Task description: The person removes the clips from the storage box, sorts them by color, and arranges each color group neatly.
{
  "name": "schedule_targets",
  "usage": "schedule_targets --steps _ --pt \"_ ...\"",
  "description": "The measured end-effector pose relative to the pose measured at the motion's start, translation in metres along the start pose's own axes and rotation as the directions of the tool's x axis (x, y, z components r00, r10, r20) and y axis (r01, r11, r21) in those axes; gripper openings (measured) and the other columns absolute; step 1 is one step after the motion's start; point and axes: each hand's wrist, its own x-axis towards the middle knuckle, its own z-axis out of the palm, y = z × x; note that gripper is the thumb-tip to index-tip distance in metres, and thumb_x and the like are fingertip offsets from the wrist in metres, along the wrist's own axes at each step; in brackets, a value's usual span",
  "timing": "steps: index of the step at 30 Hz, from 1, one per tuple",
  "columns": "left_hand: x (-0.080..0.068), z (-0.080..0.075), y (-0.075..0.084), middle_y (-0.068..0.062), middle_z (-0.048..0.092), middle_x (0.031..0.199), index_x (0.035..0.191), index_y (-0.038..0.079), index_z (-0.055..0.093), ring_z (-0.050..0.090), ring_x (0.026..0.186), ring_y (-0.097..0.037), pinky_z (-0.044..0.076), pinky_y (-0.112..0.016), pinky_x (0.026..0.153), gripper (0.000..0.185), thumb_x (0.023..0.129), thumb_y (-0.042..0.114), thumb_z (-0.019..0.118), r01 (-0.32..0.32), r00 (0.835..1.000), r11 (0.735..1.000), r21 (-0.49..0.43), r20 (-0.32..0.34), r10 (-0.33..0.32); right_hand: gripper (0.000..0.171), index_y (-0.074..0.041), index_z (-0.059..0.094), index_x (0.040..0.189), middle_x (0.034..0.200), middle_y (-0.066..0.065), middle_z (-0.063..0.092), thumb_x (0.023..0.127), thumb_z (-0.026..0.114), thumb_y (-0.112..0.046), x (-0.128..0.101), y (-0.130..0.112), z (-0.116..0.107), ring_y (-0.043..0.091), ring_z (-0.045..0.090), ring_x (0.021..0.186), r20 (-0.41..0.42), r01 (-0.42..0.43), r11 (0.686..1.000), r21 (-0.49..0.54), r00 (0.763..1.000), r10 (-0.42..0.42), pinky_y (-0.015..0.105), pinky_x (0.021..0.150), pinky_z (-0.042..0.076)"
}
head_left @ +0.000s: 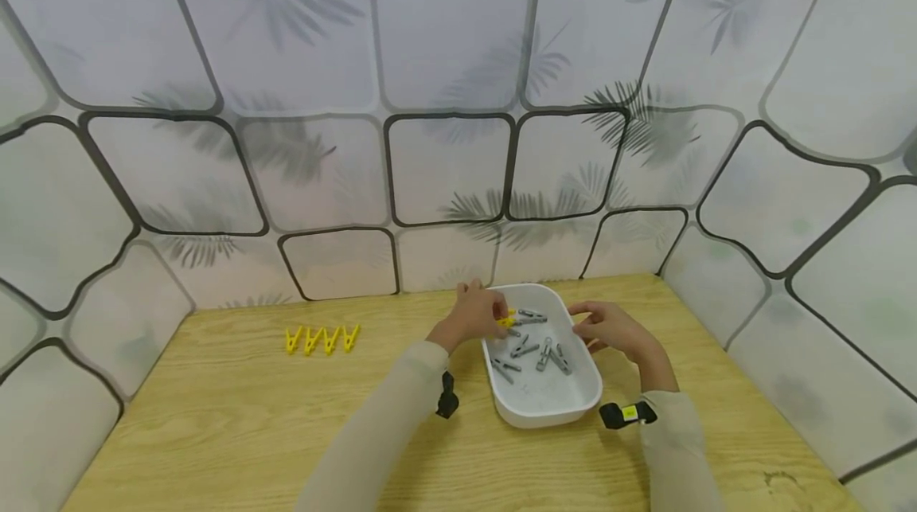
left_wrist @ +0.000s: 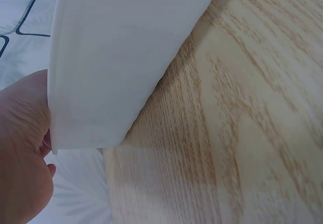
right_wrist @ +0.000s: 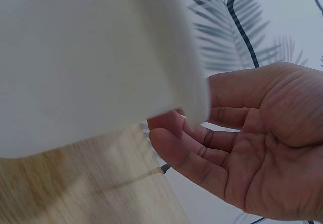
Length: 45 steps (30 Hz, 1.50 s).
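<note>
A yellow clothespin (head_left: 507, 322) is sitting at the near-left edge of the white tub (head_left: 573, 408), and my left hand (head_left: 476, 314) is reaching over that rim with its fingers curling down around the peg — I am pinching it, as far as the head view lets me judge, though the fingertips themselves are too small there to be sure how firmly. The tub is standing on the wooden table (head_left: 215, 432) straight in front of me, near the patterned back wall (head_left: 444, 170), and it is holding a loose scatter of grey clothespins (head_left: 544, 353) lying at all angles on its floor. That jumble is probably why I am working with fingertips rather than a whole fist: the yellow peg is lying among the grey ones.

My right hand (head_left: 609, 330) is hovering at the tub's right rim, fingers relaxed and slightly spread, holding nothing — the right wrist view is showing an open palm (right_wrist: 272, 148) just beside the tub's white wall (right_wrist: 91, 57), likely placed there to steady it.

Well apart to the left, four yellow clothespins (head_left: 322, 338) are lying in a neat row on the table, side by side.

The left wrist view is showing only the tub's outer wall (left_wrist: 116, 62), the heel of my hand (left_wrist: 20, 148) and wood grain.
</note>
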Motion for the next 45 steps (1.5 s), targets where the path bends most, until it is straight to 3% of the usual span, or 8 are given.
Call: schedule_targets --steps 11,15,20,25,29,37,40,45 --pt "-0.007 -0.001 -0.004 0.004 0.063 0.081 0.090 0.015 0.066 0.041 0.082 -0.015 0.023 -0.044 0.092 0.024 0.079 0.023 0.085 -0.026 0.995 0.997 -0.067 -0.096 0.020 0.047 0.009 0.049 0.142 0.103 0.020 0.069 0.100 0.060 -0.010 0.000 -0.002 0.001 0.020 0.068 0.088 0.008 -0.004 1.000 -0.005 1.000 0.004 0.042 0.077 0.061" --pt "-0.010 -0.005 -0.003 0.001 0.068 0.084 0.094 0.014 0.068 0.045 0.084 -0.017 0.025 -0.047 0.095 0.025 0.078 0.020 0.086 -0.039 0.990 0.992 -0.124 -0.137 0.022 0.047 0.008 0.049 0.142 0.105 0.021 0.069 0.100 0.060 -0.010 0.000 -0.002 0.001 0.021 0.069 0.089 0.004 -0.017 1.000 -0.006 1.000 0.017 0.043 0.077 0.061" --pt "-0.012 -0.009 -0.005 0.000 0.070 0.085 0.094 0.014 0.071 0.049 0.085 -0.017 0.026 -0.045 0.093 0.025 0.076 0.016 0.088 -0.071 0.979 0.989 -0.131 -0.197 0.044 0.047 0.009 0.049 0.142 0.107 0.022 0.070 0.101 0.059 -0.010 -0.001 0.000 0.003 0.022 0.070 0.090 0.018 -0.025 1.000 -0.007 1.000 0.025 0.043 0.078 0.061" --pt "-0.016 -0.018 -0.004 -0.001 0.071 0.085 0.092 0.013 0.072 0.056 0.088 -0.024 0.027 -0.048 0.092 0.020 0.077 0.014 0.085 -0.118 0.964 0.985 -0.125 -0.252 0.084 0.046 0.009 0.049 0.142 0.106 0.021 0.070 0.101 0.060 -0.010 -0.002 -0.001 0.003 0.021 0.069 0.090 0.017 -0.023 1.000 -0.008 1.000 0.023 0.044 0.078 0.061" --pt "-0.023 -0.029 -0.006 -0.001 0.071 0.085 0.094 0.013 0.071 0.058 0.092 -0.032 0.026 -0.051 0.092 0.019 0.079 0.014 0.083 -0.127 0.958 0.979 -0.157 -0.276 0.080 0.047 0.008 0.049 0.142 0.108 0.022 0.070 0.101 0.060 -0.011 -0.002 -0.002 0.001 0.022 0.069 0.091 0.015 -0.013 1.000 -0.011 1.000 0.014 0.045 0.078 0.061" --pt "-0.037 -0.049 -0.019 -0.001 0.072 0.088 0.095 0.015 0.070 0.057 0.092 -0.030 0.027 -0.050 0.092 0.016 0.082 0.012 0.079 -0.134 0.945 0.973 -0.188 -0.320 0.068 0.048 0.009 0.049 0.143 0.107 0.021 0.070 0.101 0.060 -0.012 -0.001 -0.002 0.000 0.021 0.069 0.091 0.020 -0.015 1.000 -0.009 1.000 0.015 0.044 0.078 0.061" --pt "-0.045 -0.058 -0.027 -0.001 0.073 0.087 0.093 0.015 0.070 0.056 0.090 -0.025 0.029 -0.050 0.091 0.016 0.081 0.009 0.080 -0.136 0.928 0.972 -0.192 -0.367 0.058 0.048 0.009 0.048 0.143 0.108 0.021 0.070 0.101 0.060 -0.012 -0.001 -0.001 0.000 0.021 0.069 0.091 0.022 -0.015 1.000 -0.005 1.000 0.015 0.043 0.078 0.061" --pt "-0.072 -0.071 -0.047 -0.002 0.072 0.088 0.091 0.015 0.069 0.056 0.090 -0.025 0.028 -0.051 0.092 0.016 0.081 0.008 0.079 -0.083 0.902 0.972 -0.218 -0.430 -0.020 0.049 0.009 0.047 0.143 0.111 0.024 0.069 0.101 0.059 -0.012 -0.001 -0.002 0.000 0.023 0.070 0.092 0.026 -0.014 1.000 -0.015 1.000 0.014 0.044 0.078 0.060"
